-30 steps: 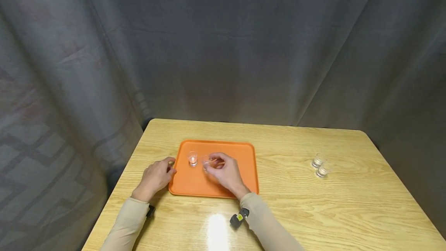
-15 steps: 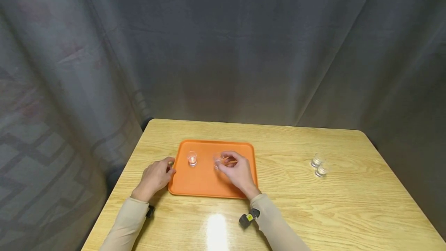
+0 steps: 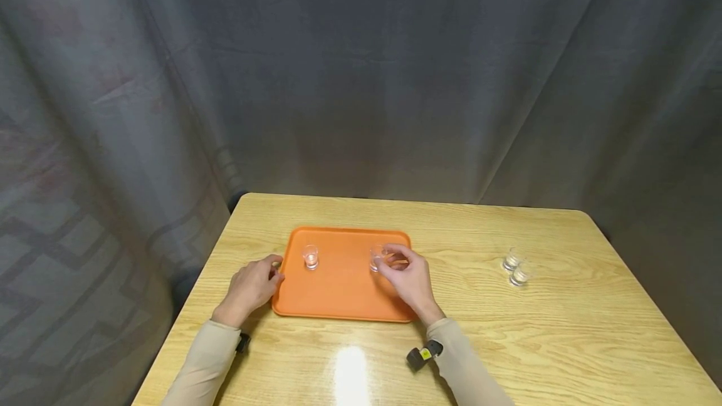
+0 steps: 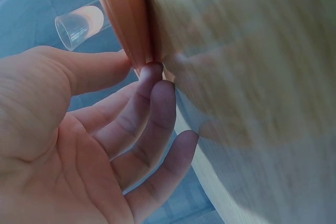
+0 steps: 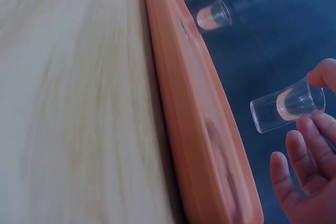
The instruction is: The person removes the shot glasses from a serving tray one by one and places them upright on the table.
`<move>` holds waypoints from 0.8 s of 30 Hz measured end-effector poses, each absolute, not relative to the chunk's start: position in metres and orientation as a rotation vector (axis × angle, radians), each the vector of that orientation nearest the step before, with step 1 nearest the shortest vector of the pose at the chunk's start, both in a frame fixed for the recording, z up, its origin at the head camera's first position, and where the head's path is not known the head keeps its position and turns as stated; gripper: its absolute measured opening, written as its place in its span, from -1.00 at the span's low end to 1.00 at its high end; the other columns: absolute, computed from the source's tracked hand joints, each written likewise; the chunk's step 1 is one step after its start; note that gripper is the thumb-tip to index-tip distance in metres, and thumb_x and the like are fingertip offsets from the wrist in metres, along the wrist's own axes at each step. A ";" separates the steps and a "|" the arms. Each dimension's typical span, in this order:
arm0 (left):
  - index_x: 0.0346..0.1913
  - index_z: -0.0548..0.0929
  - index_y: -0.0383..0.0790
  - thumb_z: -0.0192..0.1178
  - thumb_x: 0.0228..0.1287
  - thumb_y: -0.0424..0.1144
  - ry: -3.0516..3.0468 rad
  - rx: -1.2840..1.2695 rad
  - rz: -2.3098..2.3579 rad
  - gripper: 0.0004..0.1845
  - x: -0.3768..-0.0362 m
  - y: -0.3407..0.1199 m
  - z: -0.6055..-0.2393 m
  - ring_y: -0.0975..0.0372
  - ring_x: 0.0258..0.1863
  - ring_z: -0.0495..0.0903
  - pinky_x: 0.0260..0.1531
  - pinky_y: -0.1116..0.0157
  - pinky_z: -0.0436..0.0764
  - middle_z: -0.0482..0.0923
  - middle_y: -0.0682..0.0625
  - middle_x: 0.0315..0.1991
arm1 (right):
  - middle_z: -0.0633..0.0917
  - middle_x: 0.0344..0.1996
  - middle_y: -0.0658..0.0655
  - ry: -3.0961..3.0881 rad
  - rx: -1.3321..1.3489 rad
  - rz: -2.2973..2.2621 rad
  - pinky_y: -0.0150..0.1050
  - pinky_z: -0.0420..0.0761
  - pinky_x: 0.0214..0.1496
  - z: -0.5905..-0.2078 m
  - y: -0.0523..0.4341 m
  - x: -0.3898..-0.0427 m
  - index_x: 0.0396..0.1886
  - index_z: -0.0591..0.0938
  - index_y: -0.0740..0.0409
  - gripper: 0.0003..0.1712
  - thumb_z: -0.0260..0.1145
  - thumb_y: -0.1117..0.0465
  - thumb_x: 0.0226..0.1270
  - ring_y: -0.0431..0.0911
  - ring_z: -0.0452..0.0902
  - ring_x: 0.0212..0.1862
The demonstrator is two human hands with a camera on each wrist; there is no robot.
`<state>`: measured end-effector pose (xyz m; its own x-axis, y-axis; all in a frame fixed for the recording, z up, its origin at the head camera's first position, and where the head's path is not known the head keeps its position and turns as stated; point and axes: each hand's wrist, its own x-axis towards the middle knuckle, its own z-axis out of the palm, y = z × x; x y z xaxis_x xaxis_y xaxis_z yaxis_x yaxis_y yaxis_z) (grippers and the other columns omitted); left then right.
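Note:
An orange tray [image 3: 338, 296] lies on the wooden table [image 3: 564, 343]. One small clear glass [image 3: 311, 257] stands on the tray's left part. My right hand [image 3: 389, 260] pinches a second small glass [image 3: 376, 258] over the tray's right part. The right wrist view shows that glass [image 5: 286, 106] between my fingertips [image 5: 300, 145], a little off the tray [image 5: 194, 114], with the standing glass [image 5: 214, 15] farther off. My left hand [image 3: 254, 284] lies on the table with its fingers straight. Its fingertips [image 4: 152, 74] touch the tray's left rim [image 4: 123, 14].
Two more small clear glasses [image 3: 512, 260] [image 3: 519, 275] stand side by side on the table's right part. A dark curtain [image 3: 361, 80] hangs behind the table. The table's edges fall away on the left and right.
My right hand has carried its glass to the right, from beside the standing glass to the tray's right part. The left hand has stayed at the tray's rim.

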<state>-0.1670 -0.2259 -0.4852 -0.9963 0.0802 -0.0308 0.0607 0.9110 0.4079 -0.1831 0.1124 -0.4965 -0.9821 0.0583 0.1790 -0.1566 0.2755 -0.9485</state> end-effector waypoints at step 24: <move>0.30 0.64 -0.28 0.34 0.46 -0.22 3.017 0.102 0.630 -0.57 -0.168 -0.226 -0.484 0.16 -0.32 0.66 -0.33 0.11 0.57 0.79 -0.06 -0.14 | 0.80 -0.08 0.27 -2.312 -0.143 1.638 -0.56 0.60 -0.15 -0.510 0.202 -0.181 0.07 0.79 0.26 -0.63 0.57 0.25 0.30 -0.41 0.63 -0.24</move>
<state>-0.1677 -0.2259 -0.4842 -0.9962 0.0764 -0.0426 0.0530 0.9143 0.4015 -0.1810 0.2018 -0.5100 -0.9491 0.2535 0.1870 -0.0924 0.3435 -0.9346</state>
